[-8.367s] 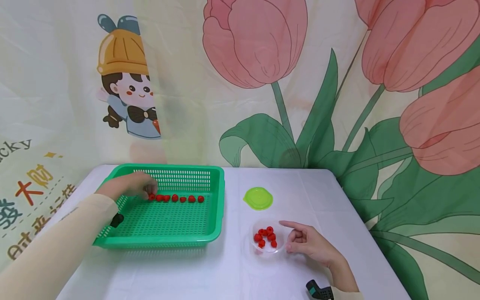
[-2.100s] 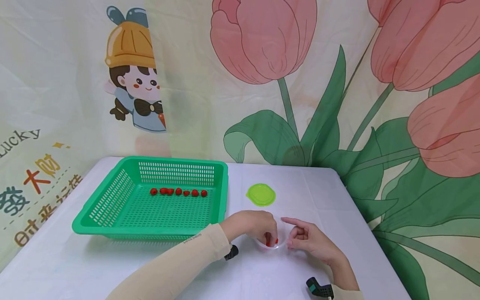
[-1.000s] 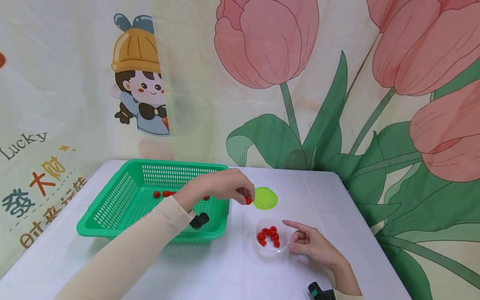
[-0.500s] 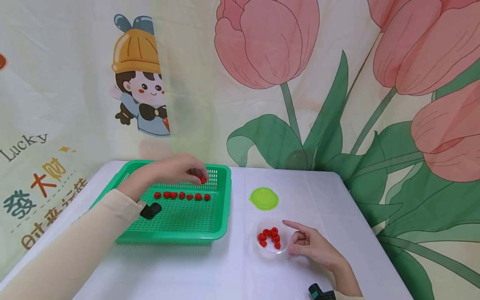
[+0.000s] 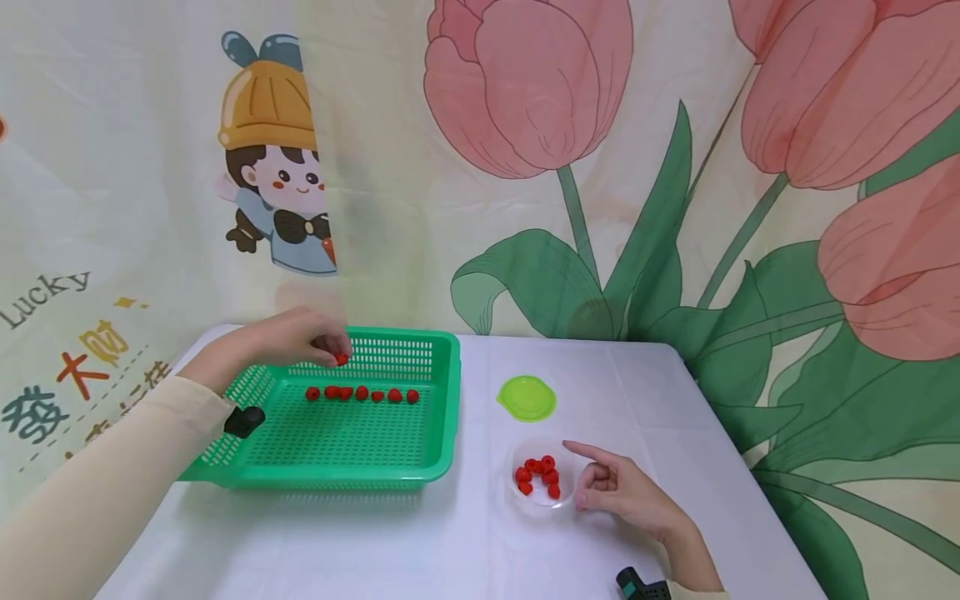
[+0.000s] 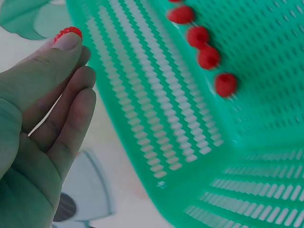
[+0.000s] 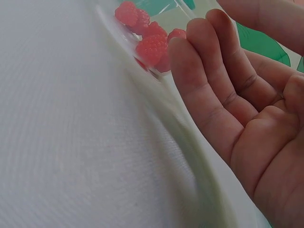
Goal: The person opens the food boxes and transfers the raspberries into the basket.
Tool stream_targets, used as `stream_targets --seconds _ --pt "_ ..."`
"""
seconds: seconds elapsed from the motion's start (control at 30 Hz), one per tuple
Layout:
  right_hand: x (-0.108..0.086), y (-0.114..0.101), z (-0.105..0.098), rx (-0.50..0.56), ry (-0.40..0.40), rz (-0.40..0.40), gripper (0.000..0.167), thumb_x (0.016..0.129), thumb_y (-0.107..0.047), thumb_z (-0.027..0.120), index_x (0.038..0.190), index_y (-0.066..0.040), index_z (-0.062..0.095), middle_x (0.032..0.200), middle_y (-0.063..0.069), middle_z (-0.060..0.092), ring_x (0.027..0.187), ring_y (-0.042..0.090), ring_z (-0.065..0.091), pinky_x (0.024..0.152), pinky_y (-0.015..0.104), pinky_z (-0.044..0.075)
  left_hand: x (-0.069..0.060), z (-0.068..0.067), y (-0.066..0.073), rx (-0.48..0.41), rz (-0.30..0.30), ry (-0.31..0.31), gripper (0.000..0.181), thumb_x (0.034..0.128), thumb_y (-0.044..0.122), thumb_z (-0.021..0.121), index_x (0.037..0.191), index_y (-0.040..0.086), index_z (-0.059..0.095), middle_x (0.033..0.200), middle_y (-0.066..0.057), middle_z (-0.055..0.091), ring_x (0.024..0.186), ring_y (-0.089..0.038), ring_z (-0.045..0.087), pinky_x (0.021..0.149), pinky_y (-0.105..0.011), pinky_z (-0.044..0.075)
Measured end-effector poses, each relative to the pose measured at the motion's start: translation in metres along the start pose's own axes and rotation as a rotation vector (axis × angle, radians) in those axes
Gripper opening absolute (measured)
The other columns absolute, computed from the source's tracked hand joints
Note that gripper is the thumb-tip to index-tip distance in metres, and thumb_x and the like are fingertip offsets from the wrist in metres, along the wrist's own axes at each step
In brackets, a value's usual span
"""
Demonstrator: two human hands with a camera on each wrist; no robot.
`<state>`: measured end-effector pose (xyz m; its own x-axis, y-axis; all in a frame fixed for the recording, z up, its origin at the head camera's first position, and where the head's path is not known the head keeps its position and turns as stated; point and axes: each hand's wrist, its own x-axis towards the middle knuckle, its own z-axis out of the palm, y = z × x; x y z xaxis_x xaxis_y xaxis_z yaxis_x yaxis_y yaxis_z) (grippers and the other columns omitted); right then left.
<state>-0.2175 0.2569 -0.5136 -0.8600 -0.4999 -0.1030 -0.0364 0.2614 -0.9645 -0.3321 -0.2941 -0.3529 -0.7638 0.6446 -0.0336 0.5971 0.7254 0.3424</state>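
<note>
My left hand pinches a red raspberry between thumb and fingertips, above the back wall of the green basket. Below it, several raspberries lie in a row on the basket floor, spaced slightly unevenly. To the right stands a clear plastic cup with several more raspberries inside. My right hand is at the cup's right side, index finger extended along the rim and the other fingers loosely bent. Whether it touches the cup is hard to tell.
Behind the cup, a lime-green round lid lies flat on the white tablecloth. A printed curtain with tulips and a cartoon figure hangs directly behind the table.
After reaching into the cup, my left hand has carried a raspberry leftward, over the lid's near side and across the basket to its back left. The right hand has stayed by the cup.
</note>
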Motion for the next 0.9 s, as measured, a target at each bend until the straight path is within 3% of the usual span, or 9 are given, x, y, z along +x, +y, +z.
stream_targets --seconds 0.27,0.43,0.7,0.9 --pt "0.001 -0.001 0.002 -0.005 0.002 0.004 0.074 0.096 -0.013 0.080 0.161 -0.011 0.046 0.096 0.011 0.069 0.081 0.017 0.067 0.080 0.025 0.060 -0.008 0.012 -0.033 -0.053 -0.091 -0.099 0.015 0.0935 0.000 0.078 0.103 0.011 0.075 0.096 0.002 0.074 0.088 -0.014 0.066 0.078 -0.031 0.058" --pt "0.001 -0.001 0.003 -0.004 0.001 0.000 0.074 0.095 -0.014 0.081 0.161 -0.011 0.046 0.097 0.012 0.069 0.081 0.017 0.067 0.080 0.025 0.060 -0.010 0.020 -0.051 -0.029 -0.143 -0.126 0.017 0.0911 -0.003 0.078 0.104 0.008 0.075 0.096 0.001 0.072 0.087 -0.015 0.063 0.077 -0.033 0.057" --pt "0.001 0.000 0.003 -0.005 0.005 0.003 0.074 0.096 -0.014 0.081 0.161 -0.011 0.046 0.097 0.012 0.069 0.082 0.019 0.069 0.081 0.026 0.061 -0.012 0.026 -0.067 0.060 -0.206 -0.183 0.017 0.0903 -0.001 0.080 0.100 0.012 0.073 0.093 0.002 0.068 0.085 -0.016 0.059 0.075 -0.035 0.055" --pt "0.000 0.001 0.001 -0.005 0.012 0.002 0.075 0.095 -0.014 0.082 0.160 -0.011 0.046 0.097 0.012 0.069 0.083 0.021 0.070 0.082 0.027 0.061 -0.013 0.031 -0.075 0.069 -0.239 -0.206 0.018 0.0886 -0.004 0.080 0.098 0.011 0.073 0.094 0.000 0.067 0.084 -0.018 0.057 0.074 -0.037 0.055"
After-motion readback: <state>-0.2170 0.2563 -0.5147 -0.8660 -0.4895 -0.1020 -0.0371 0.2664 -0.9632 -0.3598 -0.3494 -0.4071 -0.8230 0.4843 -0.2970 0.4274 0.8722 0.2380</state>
